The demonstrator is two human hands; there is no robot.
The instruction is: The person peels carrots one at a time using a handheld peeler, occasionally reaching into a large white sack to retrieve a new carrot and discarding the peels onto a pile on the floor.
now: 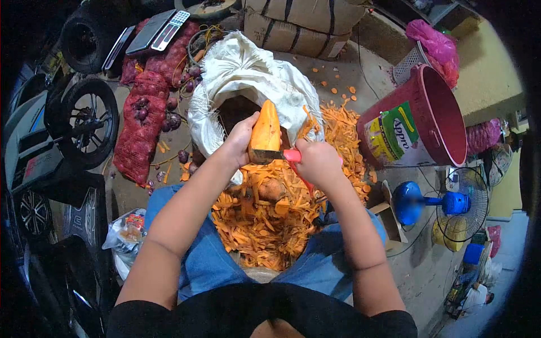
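Observation:
My left hand (241, 138) grips a large peeled orange carrot (266, 130), held upright in front of me. My right hand (316, 160) is closed on a peeler with a red handle (292, 155), and its blade rests against the carrot's lower end. Below both hands lies a heap of orange peelings (265, 219) between my knees. An unpeeled carrot (271, 190) sits on top of that heap. Behind the carrot stands an open white sack (248, 73).
A big red bucket (434, 112) lies tilted at the right, with a blue fan (445, 203) below it. Red mesh bags of onions (143, 121) lie at the left by a motorbike wheel (87, 121). Cardboard boxes (298, 25) stand at the back.

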